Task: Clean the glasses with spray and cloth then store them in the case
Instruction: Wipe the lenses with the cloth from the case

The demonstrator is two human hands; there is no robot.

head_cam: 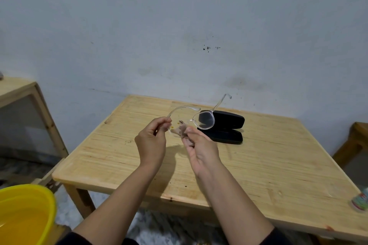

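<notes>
Clear-framed glasses (206, 120) are held up above the wooden table (258, 157), both temples unfolded. My left hand (152, 141) pinches the frame at its left end. My right hand (201, 150) presses a small grey-brown cloth (182, 130) against the left lens, which the cloth partly hides. Behind the glasses a black case (229, 129) lies open on the table. At the right edge of the table stands what looks like the spray bottle (360, 201), cut off by the frame.
A yellow basin (23, 215) sits at the lower left, below the table. A wooden shelf unit (22, 93) stands to the left, and another wooden piece (356, 139) to the right. A pale wall rises directly behind the table.
</notes>
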